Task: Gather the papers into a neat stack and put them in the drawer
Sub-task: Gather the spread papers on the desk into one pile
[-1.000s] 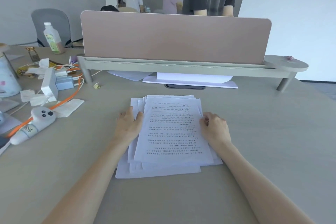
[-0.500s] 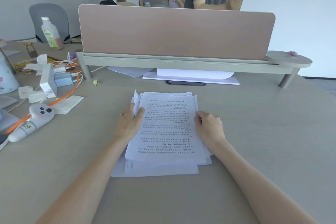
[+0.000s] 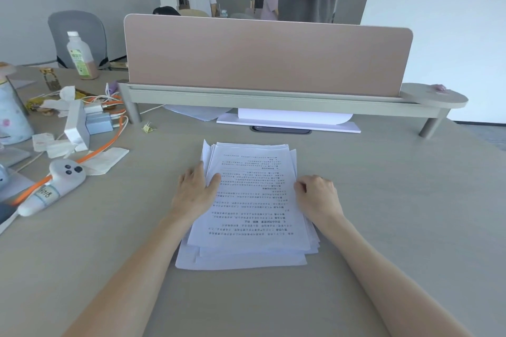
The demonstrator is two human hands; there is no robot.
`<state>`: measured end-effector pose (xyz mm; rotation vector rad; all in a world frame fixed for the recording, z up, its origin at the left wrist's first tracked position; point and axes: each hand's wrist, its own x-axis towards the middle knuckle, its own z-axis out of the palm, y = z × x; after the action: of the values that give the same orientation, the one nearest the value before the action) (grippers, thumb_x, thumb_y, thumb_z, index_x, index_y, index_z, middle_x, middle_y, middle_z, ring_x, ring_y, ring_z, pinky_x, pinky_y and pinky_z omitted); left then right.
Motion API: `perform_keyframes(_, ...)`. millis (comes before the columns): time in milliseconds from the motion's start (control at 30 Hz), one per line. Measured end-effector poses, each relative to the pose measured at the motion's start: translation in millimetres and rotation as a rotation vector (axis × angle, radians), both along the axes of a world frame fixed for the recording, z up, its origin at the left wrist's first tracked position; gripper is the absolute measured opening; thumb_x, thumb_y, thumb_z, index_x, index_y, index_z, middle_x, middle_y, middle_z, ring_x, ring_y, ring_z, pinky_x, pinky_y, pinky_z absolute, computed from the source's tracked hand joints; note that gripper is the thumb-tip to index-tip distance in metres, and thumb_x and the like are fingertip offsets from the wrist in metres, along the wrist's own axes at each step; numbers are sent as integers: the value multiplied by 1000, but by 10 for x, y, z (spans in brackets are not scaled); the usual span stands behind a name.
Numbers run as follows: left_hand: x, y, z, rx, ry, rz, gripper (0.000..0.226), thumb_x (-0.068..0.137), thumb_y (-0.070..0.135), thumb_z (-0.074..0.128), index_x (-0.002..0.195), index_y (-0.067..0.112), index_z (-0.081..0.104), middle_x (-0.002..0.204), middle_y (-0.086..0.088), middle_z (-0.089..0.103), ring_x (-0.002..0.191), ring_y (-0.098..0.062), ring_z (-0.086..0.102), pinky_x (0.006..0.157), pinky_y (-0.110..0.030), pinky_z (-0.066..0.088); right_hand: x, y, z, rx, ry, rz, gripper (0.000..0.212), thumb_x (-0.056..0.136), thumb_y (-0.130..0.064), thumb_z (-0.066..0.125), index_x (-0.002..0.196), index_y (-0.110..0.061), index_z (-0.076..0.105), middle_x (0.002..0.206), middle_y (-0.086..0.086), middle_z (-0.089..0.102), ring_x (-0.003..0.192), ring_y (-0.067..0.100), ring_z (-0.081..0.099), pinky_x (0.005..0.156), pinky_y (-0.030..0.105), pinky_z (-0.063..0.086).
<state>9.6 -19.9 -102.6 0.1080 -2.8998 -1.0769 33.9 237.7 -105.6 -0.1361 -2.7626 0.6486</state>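
Note:
A loose pile of white printed papers (image 3: 252, 200) lies on the beige desk (image 3: 397, 200) in front of me, its lower sheets fanned out and sticking past the top sheet. My left hand (image 3: 195, 191) presses against the pile's left edge, thumb lying on the top sheet. At the right edge, my right hand (image 3: 319, 194) grips the pile with curled fingers. No drawer is in view.
A pink divider panel on a raised shelf (image 3: 268, 98) crosses the desk behind the pile, with more white sheets (image 3: 290, 120) under it. Left lie a white controller (image 3: 52, 186), orange cable, chargers, tissues and a bottle (image 3: 80, 56). People stand beyond the divider.
Both hands have pushed inward on the pile's sides, so the sheets sit narrower and more aligned than a second ago. The camera view has shifted a little.

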Motion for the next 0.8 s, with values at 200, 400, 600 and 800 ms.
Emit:
perform_keyframes(200, -10, 12, 40, 179, -24, 24, 69, 98, 45, 40, 156, 16, 17, 162, -6, 28, 150, -27, 20, 118, -47, 24, 29, -36, 67, -67, -45, 14, 39, 87, -6, 46, 56, -15, 24, 50, 4, 26, 53, 22, 22, 49, 35, 19)
perform_keyframes(400, 23, 39, 161, 618, 41, 85, 61, 90, 30, 58, 147, 26, 36, 135, 7, 59, 125, -21, 57, 103, -41, 44, 58, -17, 81, -152, -36, 26, 35, 85, -8, 48, 59, -14, 25, 55, 7, 27, 59, 21, 21, 57, 35, 20)
perform_keyframes(600, 30, 4, 180, 722, -153, 105, 46, 81, 29, 74, 124, 17, 63, 121, 0, 71, 102, -22, 70, 84, -34, 54, 74, -19, 102, -136, -40, 17, 37, 84, -9, 51, 57, -15, 26, 53, 4, 29, 55, 20, 22, 55, 35, 20)
perform_keyframes(800, 45, 45, 165, 674, -133, -36, 30, 86, 4, 68, 100, 30, 60, 95, 11, 70, 87, -10, 66, 71, -27, 50, 58, -3, 54, -204, -77, -5, 34, 86, -10, 49, 55, -11, 36, 54, 2, 34, 58, 21, 27, 56, 34, 23)
